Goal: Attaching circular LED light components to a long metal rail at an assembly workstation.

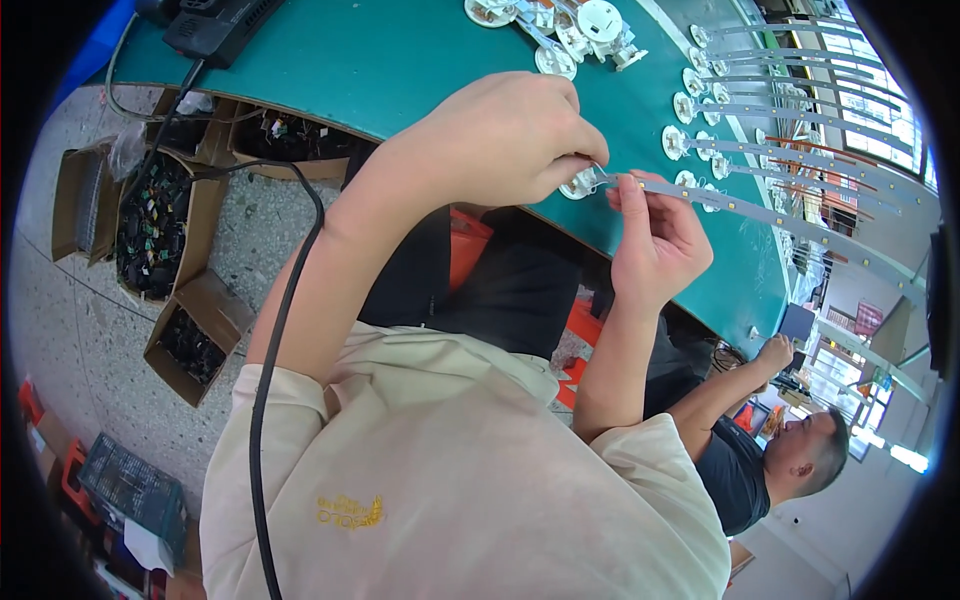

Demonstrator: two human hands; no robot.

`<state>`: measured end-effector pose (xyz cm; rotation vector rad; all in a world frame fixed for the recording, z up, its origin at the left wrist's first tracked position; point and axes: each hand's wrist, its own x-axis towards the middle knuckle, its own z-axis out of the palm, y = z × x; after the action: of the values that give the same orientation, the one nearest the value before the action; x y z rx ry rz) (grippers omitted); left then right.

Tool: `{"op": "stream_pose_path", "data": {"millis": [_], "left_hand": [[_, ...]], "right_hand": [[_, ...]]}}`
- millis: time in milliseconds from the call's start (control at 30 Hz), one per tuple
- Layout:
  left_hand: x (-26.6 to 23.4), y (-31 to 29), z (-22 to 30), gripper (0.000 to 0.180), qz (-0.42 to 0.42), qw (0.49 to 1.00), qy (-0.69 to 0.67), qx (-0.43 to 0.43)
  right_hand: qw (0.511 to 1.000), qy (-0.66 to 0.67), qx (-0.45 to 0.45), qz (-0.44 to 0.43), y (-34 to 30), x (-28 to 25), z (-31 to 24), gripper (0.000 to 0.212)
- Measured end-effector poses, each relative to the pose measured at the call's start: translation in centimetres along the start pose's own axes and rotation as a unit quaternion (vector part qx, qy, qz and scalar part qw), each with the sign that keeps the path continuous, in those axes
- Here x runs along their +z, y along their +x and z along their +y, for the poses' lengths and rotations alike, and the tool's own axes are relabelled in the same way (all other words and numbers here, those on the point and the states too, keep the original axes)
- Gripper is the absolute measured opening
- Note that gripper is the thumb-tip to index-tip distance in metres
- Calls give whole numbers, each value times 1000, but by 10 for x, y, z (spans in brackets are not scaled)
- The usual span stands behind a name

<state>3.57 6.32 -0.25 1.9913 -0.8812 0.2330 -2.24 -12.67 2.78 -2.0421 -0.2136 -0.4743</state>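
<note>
My right hand (662, 238) grips an LED light strip (755, 210) near its end, thumb on top. The strip is narrow and pale, with small yellowish diodes, and stretches off to the right. My left hand (520, 140) is closed at that same end, its fingertips pinched at thin pale wires (600, 172). A round white fitting (578, 185) shows just under the left fingers, partly hidden by them. Both hands are close together over the near edge of the green table (400, 85).
More LED strips with round white fittings (676, 142) lie in a row at the right. Loose white fittings (590, 25) are piled at the far side. A black device (215, 30) sits far left. Boxes of dark parts (155, 230) stand on the floor. A co-worker (745, 460) sits at right.
</note>
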Motion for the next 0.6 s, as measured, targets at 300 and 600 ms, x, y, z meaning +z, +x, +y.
{"op": "stream_pose_path", "data": {"millis": [300,600], "left_hand": [[-3,-4,6,32,-6,999,34,-1],[-2,-2,4,29,-20,999,32,-6]], "right_hand": [[1000,16,14,-14,3,2,8,7],[998,49,44,-14,-2,3,10,12]]}}
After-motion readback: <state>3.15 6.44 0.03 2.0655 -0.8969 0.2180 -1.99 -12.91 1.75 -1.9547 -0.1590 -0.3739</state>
